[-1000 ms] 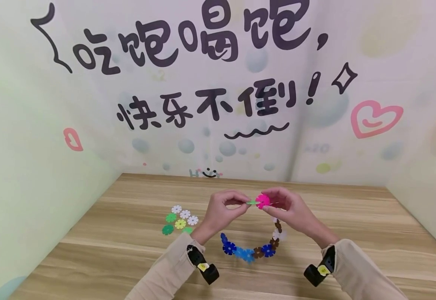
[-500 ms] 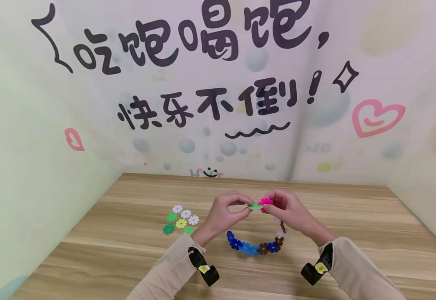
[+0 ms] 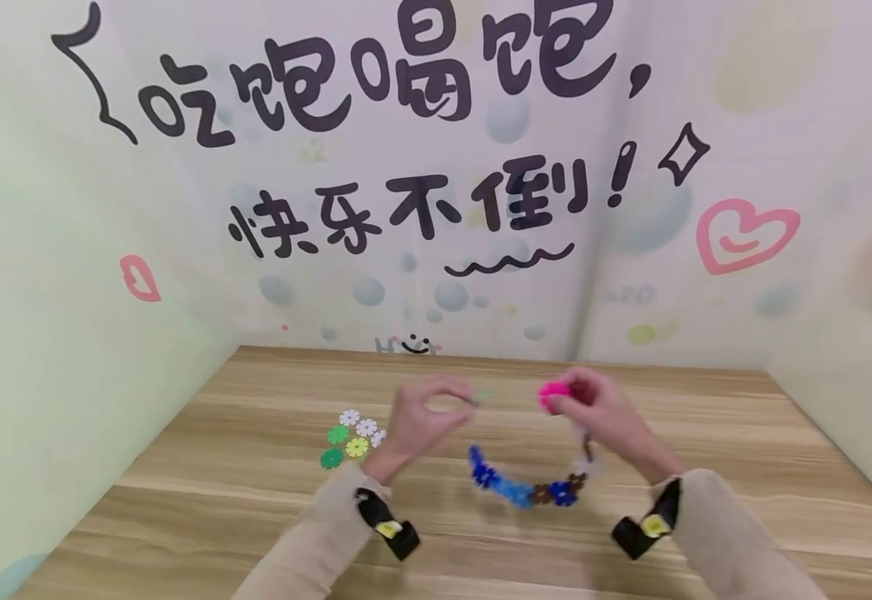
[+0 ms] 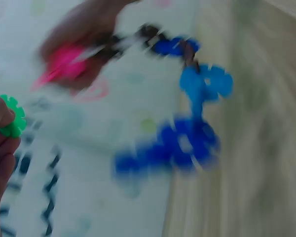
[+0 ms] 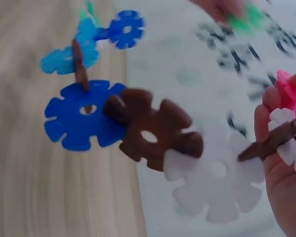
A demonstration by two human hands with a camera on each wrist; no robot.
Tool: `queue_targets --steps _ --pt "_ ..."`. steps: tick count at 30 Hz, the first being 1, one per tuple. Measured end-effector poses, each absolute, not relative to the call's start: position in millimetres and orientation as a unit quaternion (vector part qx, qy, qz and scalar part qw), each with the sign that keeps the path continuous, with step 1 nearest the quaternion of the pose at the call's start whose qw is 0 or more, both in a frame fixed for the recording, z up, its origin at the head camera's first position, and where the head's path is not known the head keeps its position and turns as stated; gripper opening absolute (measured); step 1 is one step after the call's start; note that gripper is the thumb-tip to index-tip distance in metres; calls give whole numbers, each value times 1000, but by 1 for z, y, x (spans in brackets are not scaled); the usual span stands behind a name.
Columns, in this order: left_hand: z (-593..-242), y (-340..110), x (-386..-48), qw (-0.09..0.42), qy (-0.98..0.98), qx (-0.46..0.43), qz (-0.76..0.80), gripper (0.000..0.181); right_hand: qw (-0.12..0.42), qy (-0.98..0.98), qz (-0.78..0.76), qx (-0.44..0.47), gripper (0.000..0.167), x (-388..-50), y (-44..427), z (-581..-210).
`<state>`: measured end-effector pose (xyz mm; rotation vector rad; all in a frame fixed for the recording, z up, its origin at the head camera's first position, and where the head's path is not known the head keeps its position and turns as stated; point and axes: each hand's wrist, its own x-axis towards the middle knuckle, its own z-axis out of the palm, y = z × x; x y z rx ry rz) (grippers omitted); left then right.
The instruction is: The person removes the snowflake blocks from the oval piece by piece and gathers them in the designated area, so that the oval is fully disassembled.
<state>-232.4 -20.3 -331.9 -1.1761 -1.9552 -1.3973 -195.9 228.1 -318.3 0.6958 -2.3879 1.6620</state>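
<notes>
A green disc (image 4: 16, 118) is pinched by the left hand (image 3: 423, 419), a pink disc (image 3: 553, 397) by the right hand (image 3: 603, 414), best slotted crosswise, gently!

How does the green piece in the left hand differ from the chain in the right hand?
The green piece is one colour; the chain mixes blue, brown, white and pink. The green piece looks like a single disc; the chain links many. Both have notched, flower-like edges.
</notes>
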Motion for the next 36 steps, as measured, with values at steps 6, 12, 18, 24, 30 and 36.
queue_targets --steps 6,12,18,24,30,36 --pt "-321 -62 -233 168 -730 -368 -551 8 74 -807 543 222 12 -192 252 -318" --pt "-325 -82 -229 90 -772 -340 -530 7 81 -803 545 227 13 -193 251 -321" --pt "-352 -107 -245 31 -800 -334 -497 13 89 -810 539 215 12 -192 253 -321" --pt "-364 -117 -250 -26 -827 -320 -462 18 84 -805 541 228 12 -191 251 -322" --pt "-379 -121 -257 -70 -850 -318 -414 19 82 -808 538 227 10 -190 248 -323" --pt "-386 -122 -261 -72 -861 -322 -388 17 81 -809 537 226 10 -190 246 -323"
